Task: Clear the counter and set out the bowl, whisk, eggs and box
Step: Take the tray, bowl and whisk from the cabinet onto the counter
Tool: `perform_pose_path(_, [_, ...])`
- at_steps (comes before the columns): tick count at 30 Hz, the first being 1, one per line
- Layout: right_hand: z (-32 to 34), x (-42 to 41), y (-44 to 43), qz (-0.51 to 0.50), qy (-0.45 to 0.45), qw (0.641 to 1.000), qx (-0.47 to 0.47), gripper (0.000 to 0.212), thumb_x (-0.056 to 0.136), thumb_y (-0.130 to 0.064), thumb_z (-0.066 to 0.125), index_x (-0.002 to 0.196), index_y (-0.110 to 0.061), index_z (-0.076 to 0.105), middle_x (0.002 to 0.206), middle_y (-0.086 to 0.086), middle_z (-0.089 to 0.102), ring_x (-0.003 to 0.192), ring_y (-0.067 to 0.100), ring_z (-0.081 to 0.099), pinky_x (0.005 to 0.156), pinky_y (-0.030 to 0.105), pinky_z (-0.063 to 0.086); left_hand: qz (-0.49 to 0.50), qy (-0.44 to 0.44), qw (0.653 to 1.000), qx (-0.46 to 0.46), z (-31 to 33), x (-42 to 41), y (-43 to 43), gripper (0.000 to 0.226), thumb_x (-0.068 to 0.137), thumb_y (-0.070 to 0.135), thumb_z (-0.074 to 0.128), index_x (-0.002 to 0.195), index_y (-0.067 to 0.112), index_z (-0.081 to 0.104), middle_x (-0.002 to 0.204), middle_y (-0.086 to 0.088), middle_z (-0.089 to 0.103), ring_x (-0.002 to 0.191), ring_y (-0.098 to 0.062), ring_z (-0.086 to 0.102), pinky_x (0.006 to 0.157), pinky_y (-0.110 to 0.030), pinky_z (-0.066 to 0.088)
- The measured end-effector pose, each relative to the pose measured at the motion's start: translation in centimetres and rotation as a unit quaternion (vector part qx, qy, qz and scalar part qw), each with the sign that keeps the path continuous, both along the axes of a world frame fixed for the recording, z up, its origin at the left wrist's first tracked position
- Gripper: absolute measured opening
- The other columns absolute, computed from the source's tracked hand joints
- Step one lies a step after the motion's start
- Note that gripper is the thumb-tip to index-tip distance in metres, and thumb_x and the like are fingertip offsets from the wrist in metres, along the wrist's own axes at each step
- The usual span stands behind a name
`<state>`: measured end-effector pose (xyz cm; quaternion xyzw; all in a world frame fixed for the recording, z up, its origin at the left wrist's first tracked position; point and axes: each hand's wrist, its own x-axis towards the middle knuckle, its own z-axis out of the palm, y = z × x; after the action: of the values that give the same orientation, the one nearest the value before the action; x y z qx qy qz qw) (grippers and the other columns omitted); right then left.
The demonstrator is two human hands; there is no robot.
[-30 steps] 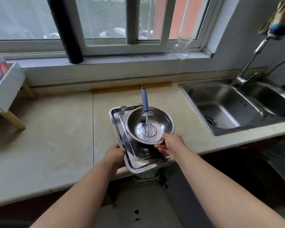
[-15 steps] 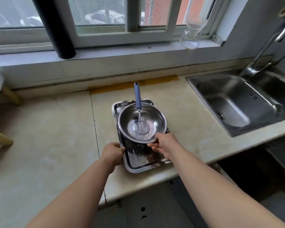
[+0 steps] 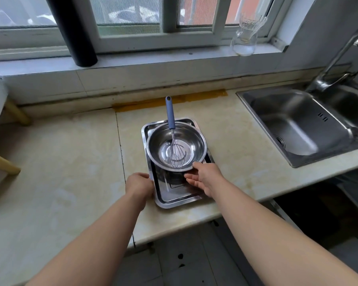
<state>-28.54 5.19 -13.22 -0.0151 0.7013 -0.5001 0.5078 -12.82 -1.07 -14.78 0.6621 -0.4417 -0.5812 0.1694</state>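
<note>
Fingers (image 3: pixel 191 179) of the right hand (image 3: pixel 207 178) pinch the bowl (image 3: pixel 157 141) rim, thumb on top; the left hand (image 3: pixel 140 185) grips the tray (image 3: pixel 174 201) edge. The whisk (image 3: pixel 175 153) lies in the bowl, frame centre, near the counter (image 3: pixel 70 162) front edge. Counter spreads left, sink (image 3: pixel 298 124) right.

The tray (image 3: pixel 174 200) lies on the counter (image 3: pixel 60 162) between my left hand (image 3: pixel 140 185) and right hand (image 3: pixel 205 178), the bowl (image 3: pixel 197 139) on it (whisk (image 3: pixel 175 149) inside, handle pointing away from me); sink (image 3: pixel 293 120) further right.
</note>
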Motion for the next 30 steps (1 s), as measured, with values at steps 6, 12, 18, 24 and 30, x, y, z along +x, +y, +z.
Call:
perform_pose_path(6, [1.2, -0.9, 3.3, -0.01, 0.023, 1.0, -0.009, 0.021, 0.098, -0.015, 0.049, 0.113, -0.001, 0.05, 0.086, 0.016, 0.059, 0.063, 0.017, 0.058, 0.057, 0.025, 0.047, 0.058, -0.049, 0.995, -0.057, 1.9, -1.0, 2.7, 0.04, 0.086, 0.001, 0.051, 0.126, 0.004, 0.053, 0.117, -0.014, 0.057, 0.102, -0.033, 0.056, 0.082, -0.031, 0.044])
perform_pose_path(12, [2.5, -4.5, 10.0, -0.033, 0.082, 0.996, -0.004, 0.028, 0.095, -0.007, 0.046, 0.116, 0.008, 0.055, 0.078, 0.013, 0.055, 0.06, 0.017, 0.054, 0.056, 0.026, 0.044, 0.05, 0.018, 0.994, -0.096, 3.1, -3.9, 8.4, 0.022, 0.082, 0.006, 0.05, 0.1, 0.005, 0.063, 0.097, -0.019, 0.064, 0.078, -0.027, 0.056, 0.077, -0.038, 0.054])
perform_pose_path(18, [1.8, -8.9, 20.3, -0.05, 0.108, 0.993, 0.013, 0.026, 0.091, -0.004, 0.046, 0.112, 0.004, 0.06, 0.066, 0.005, 0.04, 0.053, 0.014, 0.039, 0.049, 0.024, 0.032, -0.026, 0.078, 0.993, -0.086, 1.6, -9.5, 16.7, 0.017, 0.075, 0.013, 0.056, 0.091, 0.013, 0.063, 0.08, -0.009, 0.064, 0.07, -0.024, 0.058, 0.071, -0.034, 0.048])
perform_pose_path(24, [0.3, -13.3, 30.4, -0.043, 0.172, 0.978, 0.112, 0.021, 0.086, -0.017, 0.057, 0.072, -0.002, 0.062, 0.075, 0.016, 0.062, 0.065, 0.027, 0.061, 0.06, 0.034, 0.05, -0.072, 0.127, 0.989, -0.017, -0.4, -14.5, 25.9, 0.013, 0.087, 0.004, 0.056, 0.097, 0.009, 0.064, 0.076, -0.004, 0.061, 0.062, -0.014, 0.056, 0.061, -0.026, 0.044])
perform_pose_path(30, [-2.6, -16.3, 38.3, 0.013, 0.198, 0.965, 0.171, 0.022, 0.094, -0.014, 0.045, 0.073, -0.011, 0.053, 0.078, 0.006, 0.052, 0.069, 0.015, 0.05, 0.078, 0.032, 0.042, -0.112, 0.141, 0.983, 0.039, -3.3, -17.5, 32.8, 0.02, 0.086, 0.002, 0.053, 0.102, 0.008, 0.064, 0.086, -0.008, 0.064, 0.063, -0.015, 0.056, 0.055, -0.024, 0.041])
